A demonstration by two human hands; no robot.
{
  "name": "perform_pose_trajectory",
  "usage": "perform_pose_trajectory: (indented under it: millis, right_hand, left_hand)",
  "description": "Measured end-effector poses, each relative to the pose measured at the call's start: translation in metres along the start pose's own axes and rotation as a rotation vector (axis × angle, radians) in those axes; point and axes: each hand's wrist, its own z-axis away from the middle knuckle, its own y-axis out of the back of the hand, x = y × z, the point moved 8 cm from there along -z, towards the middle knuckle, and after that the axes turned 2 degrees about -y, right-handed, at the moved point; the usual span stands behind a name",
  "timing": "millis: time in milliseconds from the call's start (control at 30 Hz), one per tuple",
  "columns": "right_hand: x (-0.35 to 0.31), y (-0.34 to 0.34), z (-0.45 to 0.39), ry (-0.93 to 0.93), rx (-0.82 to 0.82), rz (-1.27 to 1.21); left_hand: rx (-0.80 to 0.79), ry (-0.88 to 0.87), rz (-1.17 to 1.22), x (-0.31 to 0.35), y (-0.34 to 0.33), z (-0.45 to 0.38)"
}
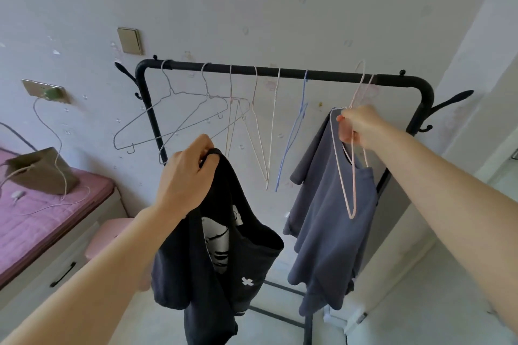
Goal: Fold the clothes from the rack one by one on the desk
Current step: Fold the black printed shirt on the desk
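My left hand (186, 176) grips a black T-shirt (221, 269) by its collar; the shirt has a white print and hangs free in front of the rack. My right hand (357, 127) holds a bare pink wire hanger (351, 185), whose hook sits at the bar of the black clothes rack (280, 71). Behind that hanger a grey-blue T-shirt (328, 232) hangs at the rack's right end. Several bare wire hangers (179, 117) hang along the bar to the left.
A bed with a purple cover (36, 221) and a brown bag (42, 171) lies at the left, with a drawer front below. A pink stool (109, 235) stands beside it. The wall is close behind the rack. No desk is in view.
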Motion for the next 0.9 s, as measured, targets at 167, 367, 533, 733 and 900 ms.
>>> perform_pose_trajectory:
  millis: [167,367,533,733,900]
  right_hand:
    - [-0.027,-0.017,-0.052,0.064,-0.012,0.051]
    - [-0.019,-0.043,-0.091,0.01,-0.088,0.091]
    - [0.0,-0.056,-0.101,-0.01,-0.137,0.156]
    - [0.001,-0.051,-0.089,0.096,-0.064,0.402]
    - [-0.014,-0.048,-0.041,0.322,-0.002,0.631]
  left_hand:
    - [0.094,0.06,0.004,-0.014,0.002,-0.022]
    - [0.143,0.104,0.026,-0.023,-0.002,-0.036]
    - [0.171,0.14,0.054,-0.03,-0.003,-0.04]
    - [0.201,0.174,0.073,-0.035,0.004,-0.039]
    - [0.22,0.191,0.071,-0.037,0.022,-0.032]
